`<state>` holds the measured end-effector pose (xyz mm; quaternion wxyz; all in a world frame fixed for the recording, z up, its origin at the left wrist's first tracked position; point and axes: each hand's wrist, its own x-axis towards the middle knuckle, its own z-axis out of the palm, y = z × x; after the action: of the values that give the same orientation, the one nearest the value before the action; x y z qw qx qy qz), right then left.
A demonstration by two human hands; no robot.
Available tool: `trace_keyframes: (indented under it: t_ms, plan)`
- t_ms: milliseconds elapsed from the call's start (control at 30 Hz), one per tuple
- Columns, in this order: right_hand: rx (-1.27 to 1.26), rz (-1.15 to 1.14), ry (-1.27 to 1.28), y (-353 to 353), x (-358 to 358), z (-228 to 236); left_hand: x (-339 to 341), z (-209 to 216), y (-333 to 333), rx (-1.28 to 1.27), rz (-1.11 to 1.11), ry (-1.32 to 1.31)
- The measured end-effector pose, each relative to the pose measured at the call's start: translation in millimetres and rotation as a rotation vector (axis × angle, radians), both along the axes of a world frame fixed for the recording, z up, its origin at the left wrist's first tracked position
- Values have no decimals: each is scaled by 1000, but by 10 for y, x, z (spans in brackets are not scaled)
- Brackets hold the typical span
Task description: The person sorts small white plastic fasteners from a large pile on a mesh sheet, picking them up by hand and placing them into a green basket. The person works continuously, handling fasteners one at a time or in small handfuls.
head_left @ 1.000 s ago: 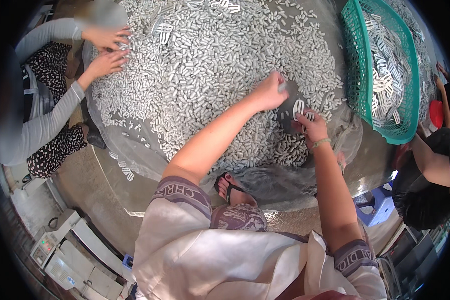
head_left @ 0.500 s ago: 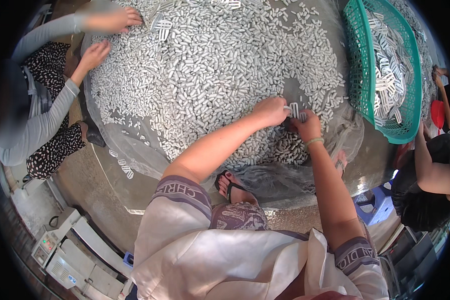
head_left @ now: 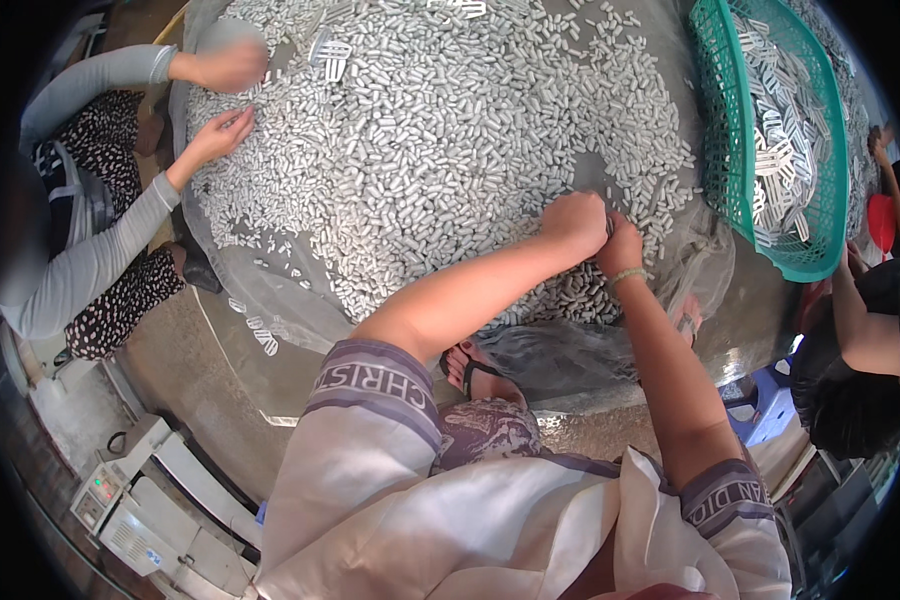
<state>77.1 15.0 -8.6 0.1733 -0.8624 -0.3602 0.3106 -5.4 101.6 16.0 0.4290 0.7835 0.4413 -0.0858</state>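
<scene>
The person is sitting at the near edge of the sheet [head_left: 270,290], one sandalled foot [head_left: 467,368] showing just under the forearms. Both hands are working close together, knuckles up, at the near rim of the heap [head_left: 440,130]. The left hand [head_left: 574,220] is curled into a loose fist on the pieces; the right hand [head_left: 620,243], with a bead bracelet at the wrist, is pressing in just beside it, touching it. Whether either is pinching a piece I cannot tell, since the fingers are hidden beneath.

The step in hand looks like picking and gathering pieces from the heap's edge. The next move probably calls for a fine pinch and a lift clear of the loose neighbours.

The pieces are small, pale grey, oblong and dull, lying loose on thin crinkled clear plastic. Farther right, a green mesh basket [head_left: 730,130] is holding similar pieces, some joined in rows. At the far left, another person's hands [head_left: 220,130] are sorting too.
</scene>
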Motion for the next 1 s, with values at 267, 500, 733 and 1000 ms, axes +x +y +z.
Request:
trace_keyframes:
  t_ms: [267,500,733,1000]
  plan:
    - [-73,-93,171,48,-15,-13,-281,-136,297,-129,82,-50]
    - [-80,-95,138,-58,19,-202,-271,-221,48,8,49,-88]
    - [-61,-51,70,6,-48,-30,-259,-268,-62,10,123,-133]
    - [-10,-1,71,-29,-35,-110,-171,-133,-197,31,185,-58]
